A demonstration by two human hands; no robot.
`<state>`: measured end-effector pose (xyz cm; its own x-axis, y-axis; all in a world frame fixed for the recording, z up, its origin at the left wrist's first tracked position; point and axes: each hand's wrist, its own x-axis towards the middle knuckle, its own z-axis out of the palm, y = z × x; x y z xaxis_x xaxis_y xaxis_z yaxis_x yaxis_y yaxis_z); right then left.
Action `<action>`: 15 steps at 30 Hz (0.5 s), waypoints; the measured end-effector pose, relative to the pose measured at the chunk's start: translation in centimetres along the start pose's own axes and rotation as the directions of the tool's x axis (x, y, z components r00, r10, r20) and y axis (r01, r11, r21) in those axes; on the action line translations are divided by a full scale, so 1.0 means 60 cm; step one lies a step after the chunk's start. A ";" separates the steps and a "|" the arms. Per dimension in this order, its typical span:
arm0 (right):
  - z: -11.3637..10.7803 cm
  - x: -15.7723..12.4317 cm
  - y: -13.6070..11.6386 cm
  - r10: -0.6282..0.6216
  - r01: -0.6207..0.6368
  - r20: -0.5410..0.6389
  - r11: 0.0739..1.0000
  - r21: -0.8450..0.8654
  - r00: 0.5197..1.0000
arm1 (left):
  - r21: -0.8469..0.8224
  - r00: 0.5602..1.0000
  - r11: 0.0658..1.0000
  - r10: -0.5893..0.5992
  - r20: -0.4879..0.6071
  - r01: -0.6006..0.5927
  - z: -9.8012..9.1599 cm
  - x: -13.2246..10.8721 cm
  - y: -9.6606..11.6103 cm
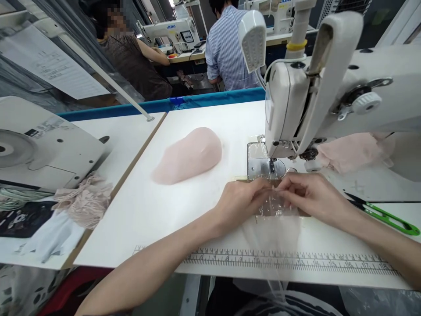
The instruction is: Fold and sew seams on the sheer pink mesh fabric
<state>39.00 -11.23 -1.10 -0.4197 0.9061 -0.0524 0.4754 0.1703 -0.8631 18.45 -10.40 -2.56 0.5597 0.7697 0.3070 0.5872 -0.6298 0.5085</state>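
A white sewing machine (289, 105) stands at the right, its needle area over a metal plate (259, 161). Just in front of that plate, both hands pinch the upper edge of a thin sheer fabric (274, 232), which hangs down over the table edge. My left hand (240, 199) has thumb and forefinger closed on it from the left. My right hand (304, 193) grips it from the right, fingers bent, nearly touching the left fingertips. On the table to the left lies a pale pink fabric piece (192, 156).
Green-handled snips (391, 218) lie right of my right hand. Pink fabric (351, 151) sits under the machine arm. A ruler strip (230, 259) runs along the front edge. Bundled pink strips (85, 202) lie left. Two people sit beyond the blue-edged table.
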 end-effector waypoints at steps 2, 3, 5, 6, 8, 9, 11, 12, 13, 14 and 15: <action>0.009 -0.007 0.002 -0.113 0.107 -0.048 0.989 -0.107 0.992 | 0.069 0.998 0.996 0.059 0.021 -0.060 0.006 -0.006 -0.008; 0.012 -0.010 0.003 -0.155 0.145 -0.062 0.979 -0.142 0.986 | 0.093 0.996 0.992 0.083 0.029 -0.085 0.008 -0.008 -0.011; 0.017 -0.013 0.006 -0.207 0.190 -0.085 0.966 -0.174 0.975 | 0.123 0.993 0.986 0.113 0.019 -0.115 0.010 -0.010 -0.012; 0.019 -0.014 0.007 -0.222 0.203 -0.096 0.963 -0.178 0.970 | 0.136 0.992 0.983 0.126 0.003 -0.126 0.010 -0.011 -0.013; 0.021 -0.014 0.011 -0.246 0.223 -0.120 0.959 -0.177 0.962 | 0.158 0.986 0.976 0.161 -0.054 -0.150 0.011 -0.010 -0.013; 0.022 -0.013 0.013 -0.255 0.230 -0.131 0.957 -0.178 0.958 | 0.167 0.980 0.972 0.182 -0.083 -0.166 0.011 -0.010 -0.013; 0.023 -0.013 0.015 -0.267 0.240 -0.145 0.954 -0.181 0.953 | 0.183 0.967 0.964 0.220 -0.129 -0.195 0.013 -0.010 -0.013; 0.023 -0.013 0.015 -0.270 0.241 -0.149 0.952 -0.186 0.951 | 0.192 0.962 0.960 0.233 -0.143 -0.204 0.014 -0.010 -0.013; 0.024 -0.015 0.015 -0.274 0.242 -0.152 0.950 -0.195 0.950 | 0.201 0.958 0.956 0.244 -0.151 -0.212 0.015 -0.010 -0.012; 0.024 -0.017 0.014 -0.275 0.241 -0.155 0.948 -0.207 0.949 | 0.211 0.955 0.953 0.253 -0.153 -0.218 0.016 -0.011 -0.011; 0.025 -0.019 0.015 -0.285 0.245 -0.167 0.943 -0.225 0.944 | 0.223 0.953 0.948 0.263 -0.150 -0.226 0.018 -0.012 -0.009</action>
<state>38.74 -12.68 -2.56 -0.4024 0.8713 0.2809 0.5195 0.4701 -0.7135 18.35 -10.74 -3.91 0.6003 0.5839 0.5465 0.5604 -0.7946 0.2335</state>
